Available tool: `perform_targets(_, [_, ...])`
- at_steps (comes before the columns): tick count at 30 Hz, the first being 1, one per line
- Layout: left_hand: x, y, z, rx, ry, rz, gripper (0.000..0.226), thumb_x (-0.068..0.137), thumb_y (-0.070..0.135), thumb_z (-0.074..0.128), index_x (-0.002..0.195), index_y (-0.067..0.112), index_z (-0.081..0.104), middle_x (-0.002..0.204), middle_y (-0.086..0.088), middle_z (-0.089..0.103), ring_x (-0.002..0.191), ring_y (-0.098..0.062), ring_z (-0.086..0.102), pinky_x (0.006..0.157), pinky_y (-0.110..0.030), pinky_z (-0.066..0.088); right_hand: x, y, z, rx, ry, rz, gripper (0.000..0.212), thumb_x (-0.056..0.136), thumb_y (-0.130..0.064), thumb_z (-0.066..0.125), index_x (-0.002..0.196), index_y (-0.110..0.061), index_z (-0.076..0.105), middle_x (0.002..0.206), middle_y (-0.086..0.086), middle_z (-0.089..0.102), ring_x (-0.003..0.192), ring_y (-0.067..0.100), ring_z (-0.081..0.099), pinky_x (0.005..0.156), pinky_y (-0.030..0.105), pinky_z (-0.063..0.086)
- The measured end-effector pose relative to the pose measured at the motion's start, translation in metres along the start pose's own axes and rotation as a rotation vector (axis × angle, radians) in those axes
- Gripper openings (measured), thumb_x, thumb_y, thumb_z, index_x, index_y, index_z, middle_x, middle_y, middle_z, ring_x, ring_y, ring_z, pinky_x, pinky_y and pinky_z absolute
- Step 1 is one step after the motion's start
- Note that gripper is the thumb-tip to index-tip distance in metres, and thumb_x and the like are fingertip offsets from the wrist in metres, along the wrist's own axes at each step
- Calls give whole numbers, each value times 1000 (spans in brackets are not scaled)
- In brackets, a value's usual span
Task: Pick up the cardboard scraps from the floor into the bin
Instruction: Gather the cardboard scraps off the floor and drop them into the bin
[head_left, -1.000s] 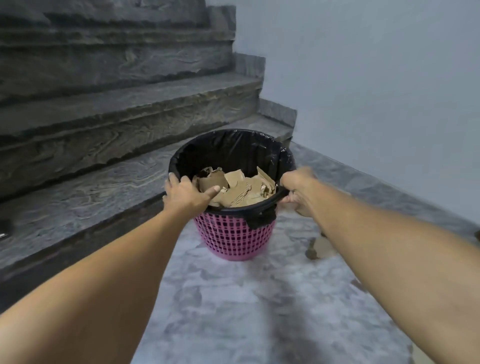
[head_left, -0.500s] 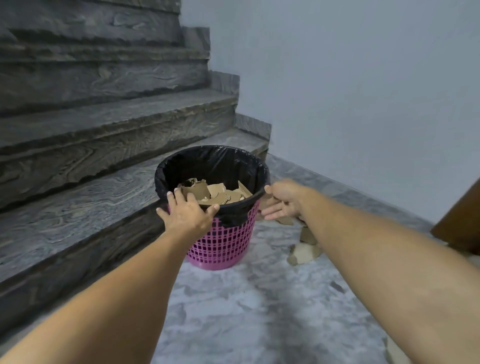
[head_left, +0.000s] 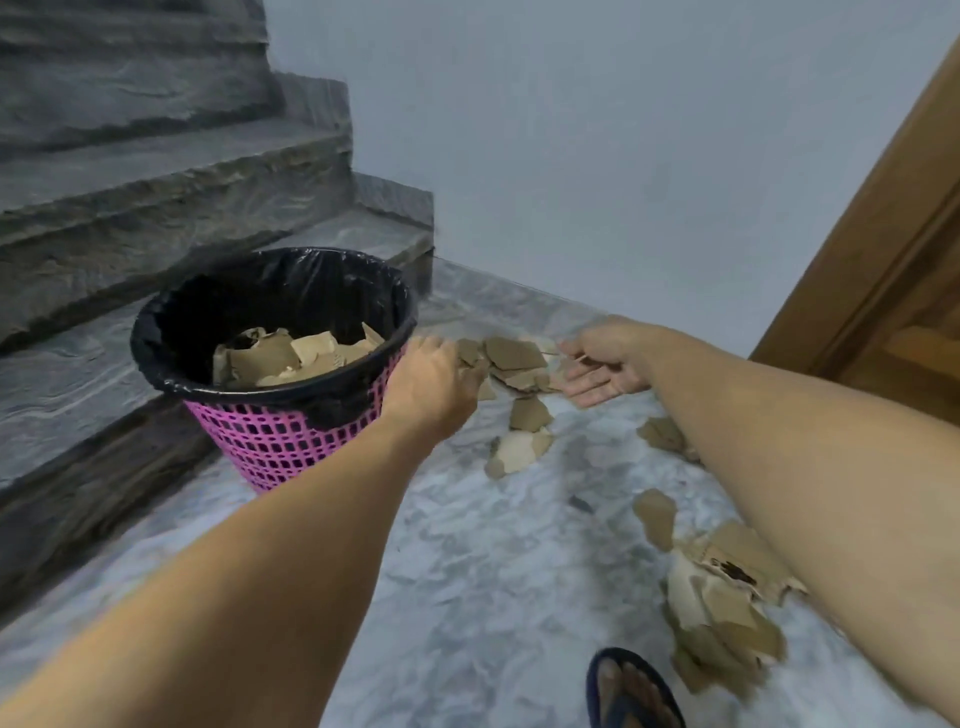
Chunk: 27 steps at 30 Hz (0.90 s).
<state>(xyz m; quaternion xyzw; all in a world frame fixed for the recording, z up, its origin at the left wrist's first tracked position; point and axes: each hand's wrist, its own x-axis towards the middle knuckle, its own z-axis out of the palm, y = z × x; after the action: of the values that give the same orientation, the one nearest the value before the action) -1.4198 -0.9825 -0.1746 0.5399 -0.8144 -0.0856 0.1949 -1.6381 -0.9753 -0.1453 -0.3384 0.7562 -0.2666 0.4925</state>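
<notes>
Both hands are reaching mid-frame: the left hand (head_left: 428, 384), fingers hidden, grip unclear; the right hand (head_left: 605, 366), open and empty, is flanking the torn brown cardboard scraps (head_left: 514, 358), likely to scoop them into the black-lined pink mesh plastic bin (head_left: 270, 436) alongside.

Soft, even, rather dim light is filling the scene, bluish on the wall (head_left: 623, 130), with no single source showing. Shadows are falling faint and diffuse on the floor (head_left: 467, 571); a darker one is sitting under the stair edge (head_left: 78, 467). A weak sheen is showing on the bin (head_left: 270, 332) liner's rim. Motion blur is smearing both forearms and the cardboard scraps (head_left: 722, 613) near the floor's right edge. Wide-angle distortion is bending the door frame (head_left: 857, 234).
</notes>
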Motion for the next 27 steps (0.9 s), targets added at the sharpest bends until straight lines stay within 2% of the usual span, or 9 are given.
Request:
perform_targets(2, [22, 11, 39, -9, -85, -9, 46, 94, 44, 51, 121, 8, 59, 127, -13, 57, 119, -30, 49, 101, -40, 42, 39, 18, -17, -10, -16, 31, 27, 102, -29, 47, 125, -16, 43, 96, 9, 55, 92, 26, 63, 77, 41, 56])
perform_targets(5, [54, 16, 88, 1, -247, -100, 55, 90, 50, 55, 132, 13, 55, 133, -13, 55, 122, -30, 51, 99, -40, 46, 94, 43, -37, 7, -29, 74, 24, 102, -29, 49, 121, -16, 41, 121, 14, 52, 103, 29, 61, 91, 46, 54])
perform_targets(7, [78, 16, 116, 44, -353, -169, 61, 89, 51, 58, 139, 17, 48, 137, -11, 53, 122, -30, 52, 97, -38, 47, 132, 55, -50, -5, -37, 99, 29, 101, -30, 51, 122, -12, 44, 121, 14, 51, 101, 28, 61, 89, 45, 55])
perform_targets(10, [114, 8, 152, 99, -448, -246, 71, 88, 50, 61, 146, 18, 38, 140, -10, 50, 125, -30, 50, 98, -38, 47, 186, 65, -66, -55, -25, 100, 41, 99, -31, 54, 130, -6, 47, 109, 12, 53, 85, 23, 60, 68, 38, 56])
perform_targets(13, [150, -5, 186, 143, -483, -313, 76, 85, 49, 65, 147, 17, 35, 138, -12, 52, 125, -31, 50, 99, -39, 47, 234, 67, -82, -118, 4, 79, 44, 96, -28, 60, 132, -4, 48, 97, 9, 52, 86, 25, 57, 79, 41, 55])
perform_targets(17, [192, -25, 231, 63, -450, -445, 71, 78, 51, 68, 135, 13, 48, 131, -14, 54, 118, -33, 53, 95, -41, 49, 291, 73, -94, -239, 98, 28, 35, 91, -26, 68, 114, -4, 57, 116, 14, 60, 99, 28, 61, 84, 44, 57])
perform_targets(20, [217, -45, 264, -22, -347, -549, 71, 76, 49, 71, 130, 9, 48, 134, -16, 48, 123, -37, 47, 99, -45, 45, 334, 79, -87, -378, 152, -2, 40, 83, -36, 75, 102, -5, 57, 113, 12, 63, 101, 29, 61, 86, 40, 55])
perform_targets(24, [243, -72, 294, 6, -241, -721, 81, 76, 53, 68, 139, 14, 34, 150, -15, 25, 134, -38, 28, 106, -48, 32, 369, 88, -55, -537, 193, 67, 101, 43, -76, 77, 119, -14, 54, 130, 15, 54, 118, 33, 51, 97, 41, 45])
perform_targets(27, [261, -89, 307, -73, -141, -940, 91, 72, 50, 70, 143, 12, 28, 152, -18, 13, 133, -41, 24, 110, -51, 28, 387, 86, -32, -550, 344, 147, 115, 41, -76, 81, 130, -12, 47, 136, 14, 38, 128, 33, 37, 98, 44, 36])
